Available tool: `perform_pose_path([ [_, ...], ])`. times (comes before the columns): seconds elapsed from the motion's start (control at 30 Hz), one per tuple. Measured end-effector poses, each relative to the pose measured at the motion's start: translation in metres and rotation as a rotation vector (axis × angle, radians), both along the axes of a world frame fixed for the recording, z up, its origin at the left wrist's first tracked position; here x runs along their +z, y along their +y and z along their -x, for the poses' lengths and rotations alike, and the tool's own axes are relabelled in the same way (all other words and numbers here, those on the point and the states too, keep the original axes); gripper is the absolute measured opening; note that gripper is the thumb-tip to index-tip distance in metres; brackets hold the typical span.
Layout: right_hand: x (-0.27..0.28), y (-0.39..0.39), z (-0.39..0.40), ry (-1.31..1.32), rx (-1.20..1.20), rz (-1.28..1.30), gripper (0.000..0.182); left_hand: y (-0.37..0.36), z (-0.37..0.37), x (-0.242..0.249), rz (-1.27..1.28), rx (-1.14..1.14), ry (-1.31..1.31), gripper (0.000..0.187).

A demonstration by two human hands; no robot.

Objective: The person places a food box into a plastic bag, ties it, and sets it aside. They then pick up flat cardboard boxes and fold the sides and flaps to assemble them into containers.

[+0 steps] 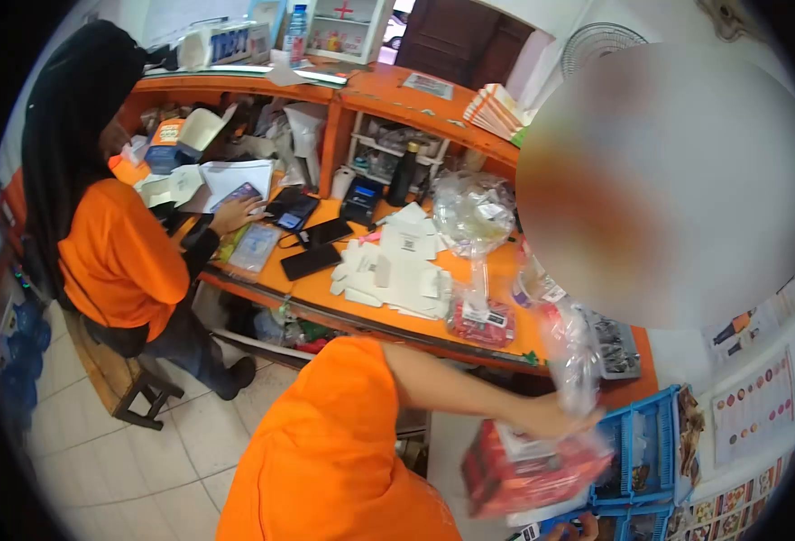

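orange counter (312, 290), wooden stool (98, 362), pale tiled floor (136, 478), brown door (447, 41)

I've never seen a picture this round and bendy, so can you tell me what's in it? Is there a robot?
There's no robot here, just a person with bare hands. There's one picture, from a camera on that person's head, looking forward and down. The big orange sleeve near the bottom is theirs.

Their left hand holds a red packet in clear plastic, a bit blurry. Their right hand just peeks in at the bottom edge, by something blue, so I can't tell if it holds anything.

On the orange desk lie two black phones, lots of white cards and a dark bottle. Blue baskets are on the right. On the left, another person sits on a stool.
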State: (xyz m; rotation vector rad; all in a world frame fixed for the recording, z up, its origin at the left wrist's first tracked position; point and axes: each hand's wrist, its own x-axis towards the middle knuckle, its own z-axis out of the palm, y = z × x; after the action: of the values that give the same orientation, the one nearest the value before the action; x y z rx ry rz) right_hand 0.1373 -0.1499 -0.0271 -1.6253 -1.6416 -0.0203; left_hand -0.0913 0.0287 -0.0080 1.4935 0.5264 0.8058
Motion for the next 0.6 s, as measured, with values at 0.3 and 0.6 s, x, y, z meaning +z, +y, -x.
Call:
perform_pose_path([
  [0.3, -0.014, 0.016, 0.025, 0.103, 0.086, -0.062, 0.032, -0.036, 0.036, 0.111, -0.034, 0.401, -0.205, 0.038],
  [0.6, -0.042, 0.065, 0.072, 1.347, 0.472, 0.157, 0.026, -0.054, 0.072, 0.122, -0.816, 0.197, 0.264, 0.022],
])
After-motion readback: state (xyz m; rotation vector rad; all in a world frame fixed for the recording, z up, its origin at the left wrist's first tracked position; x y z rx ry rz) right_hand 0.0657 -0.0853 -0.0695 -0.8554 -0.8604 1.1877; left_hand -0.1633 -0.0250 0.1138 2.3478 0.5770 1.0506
